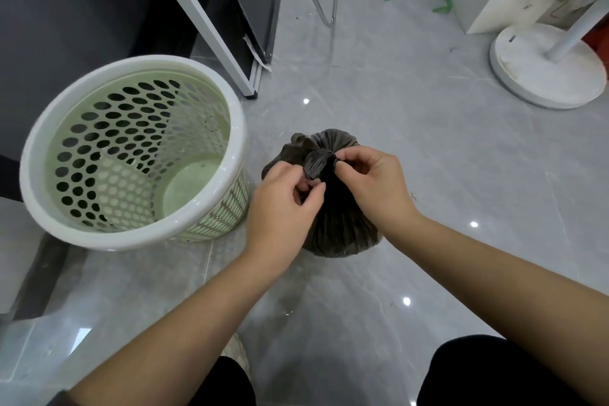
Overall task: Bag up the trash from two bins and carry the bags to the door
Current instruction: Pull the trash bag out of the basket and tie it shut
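Head view: the bag (pixel 342 227) sits on the floor (pixel 428 158) at centre, its neck gathered. The left hand (pixel 283 201) pinches the neck from 8 o'clock and the right hand (pixel 372 188) from 3 o'clock, close together. The bin (pixel 145 63) stands just beside the bag at 9 o'clock.

Dark trash bag (pixel 339 224) beside a pale green bin (pixel 145 63) on the floor.
The trash bag sits upright and bulging, its neck gathered into what looks like a half-tied knot, pinched by the left hand (pixel 283 204) and right hand (pixel 372 188). Just left of it the white-rimmed, perforated bin stands upright, its bare bottom showing.
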Action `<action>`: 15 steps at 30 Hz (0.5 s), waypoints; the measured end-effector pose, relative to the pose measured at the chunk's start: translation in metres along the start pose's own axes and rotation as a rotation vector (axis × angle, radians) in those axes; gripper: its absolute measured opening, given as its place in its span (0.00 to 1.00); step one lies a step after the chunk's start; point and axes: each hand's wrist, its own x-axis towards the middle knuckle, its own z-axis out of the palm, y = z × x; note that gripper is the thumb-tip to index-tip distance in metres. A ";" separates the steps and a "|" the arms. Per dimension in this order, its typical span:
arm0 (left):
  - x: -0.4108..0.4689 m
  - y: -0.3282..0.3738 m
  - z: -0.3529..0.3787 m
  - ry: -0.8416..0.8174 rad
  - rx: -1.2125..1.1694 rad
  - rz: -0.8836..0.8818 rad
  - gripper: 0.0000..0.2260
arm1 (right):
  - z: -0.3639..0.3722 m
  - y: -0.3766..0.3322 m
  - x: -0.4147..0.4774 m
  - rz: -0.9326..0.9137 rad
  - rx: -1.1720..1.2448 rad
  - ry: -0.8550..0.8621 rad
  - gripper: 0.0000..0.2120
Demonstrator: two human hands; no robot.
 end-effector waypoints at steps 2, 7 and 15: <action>0.002 0.000 0.004 -0.015 0.009 -0.016 0.08 | 0.000 -0.002 0.000 0.014 -0.009 0.009 0.05; 0.007 0.006 0.007 -0.003 -0.061 -0.100 0.06 | 0.004 -0.008 -0.003 0.049 0.037 0.003 0.06; 0.007 0.001 0.007 0.012 -0.124 -0.130 0.04 | 0.004 -0.011 -0.006 0.114 0.155 -0.055 0.03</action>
